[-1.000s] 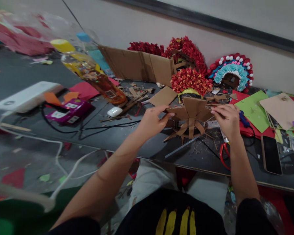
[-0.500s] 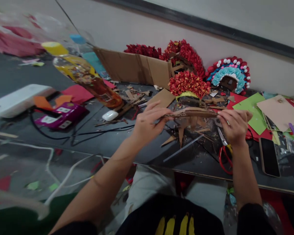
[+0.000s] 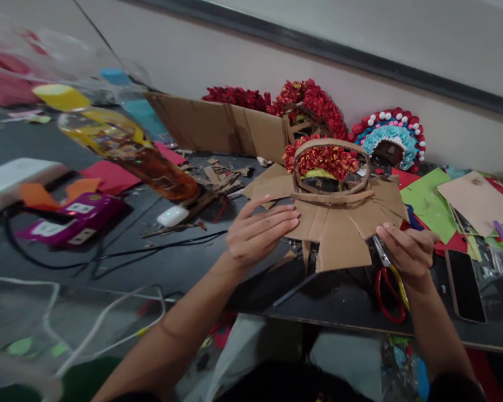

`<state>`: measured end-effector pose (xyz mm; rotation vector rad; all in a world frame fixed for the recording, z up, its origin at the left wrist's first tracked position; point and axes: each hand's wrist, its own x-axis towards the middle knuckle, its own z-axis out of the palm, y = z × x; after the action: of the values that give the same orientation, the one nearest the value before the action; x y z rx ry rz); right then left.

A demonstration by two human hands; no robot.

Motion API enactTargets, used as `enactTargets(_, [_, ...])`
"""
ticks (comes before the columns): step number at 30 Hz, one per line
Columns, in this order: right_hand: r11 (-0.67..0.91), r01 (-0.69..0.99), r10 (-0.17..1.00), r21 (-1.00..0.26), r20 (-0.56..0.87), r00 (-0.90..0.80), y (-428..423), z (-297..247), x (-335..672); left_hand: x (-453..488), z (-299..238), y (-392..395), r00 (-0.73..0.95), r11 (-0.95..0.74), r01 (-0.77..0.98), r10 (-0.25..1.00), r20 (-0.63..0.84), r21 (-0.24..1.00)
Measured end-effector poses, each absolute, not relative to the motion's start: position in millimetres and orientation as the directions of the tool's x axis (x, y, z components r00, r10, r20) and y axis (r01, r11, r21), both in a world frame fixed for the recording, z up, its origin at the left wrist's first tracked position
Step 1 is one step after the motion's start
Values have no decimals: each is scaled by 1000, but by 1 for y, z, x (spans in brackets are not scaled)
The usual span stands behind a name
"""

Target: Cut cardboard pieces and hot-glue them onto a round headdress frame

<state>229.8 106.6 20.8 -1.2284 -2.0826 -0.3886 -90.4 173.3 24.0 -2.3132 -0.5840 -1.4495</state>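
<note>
Between my hands is a brown cardboard piece with fanned, cut flaps and a curved cardboard band standing up in a loop. My left hand holds its left edge, fingers long and close together on top. My right hand grips the right edge with bent fingers; its thumb is mostly hidden. Beneath the right hand lie scissors with red and yellow handles. A thin translucent stick rests on the dark table below the cardboard.
Behind stand red flower-covered arches, a blue, red and white decorated arch and a cardboard panel. Left are bottles, a purple power strip and cables. Coloured paper and a phone lie right.
The cardboard piece has tilted from edge-on to showing its broad fanned face and raised band. My hands are a little lower, still at its two sides. The view has shifted slightly.
</note>
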Motion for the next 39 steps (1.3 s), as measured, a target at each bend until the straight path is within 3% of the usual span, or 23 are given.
enactTargets(3, [484,861,523,157,737,-428,105,24,225,-86,16,173,373,-857,513,166,913,-54])
enactTargets(10, [493,819,432,291,736,-522,109,26,219,-86,14,169,345,-860,511,217,913,11])
enactTargets(25, [528,814,387,243,784,-485,106,26,212,-88,2,167,338,-874,474,291,895,105])
enactTargets(32, [557,815,477,159,743,-470,106,23,216,-87,0,167,310,-886,437,310,899,155])
enactTargets(39, [533,821,471,205,734,-489,106,24,215,-87,-2,168,311,-898,398,323,894,186])
